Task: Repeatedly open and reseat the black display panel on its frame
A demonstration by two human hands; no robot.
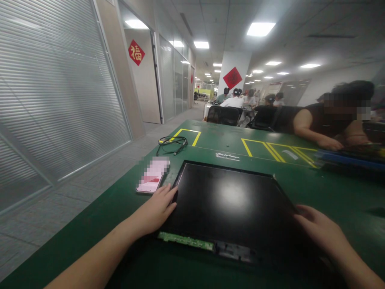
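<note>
A black display panel [222, 200] lies face up before me, with a bright ceiling reflection on its screen. Along its near edge runs a narrow green circuit board [186, 241], beside a dark strip. My left hand [164, 204] grips the panel's left edge, fingers and thumb at the rim. At the opposite side, my right hand [315, 224] has its thumb against the right edge and its fingers partly hidden beyond it. Just past my left hand is a phone [153, 174] with a lit, partly blurred screen.
The green table [99, 228] carries yellow tape outlines [261, 146]. A coiled black cable [174, 144] lies behind the phone. Across the table at right, a person [319, 124] leans over a blue-edged object [349, 158]. Chairs [224, 115] and more people are farther back.
</note>
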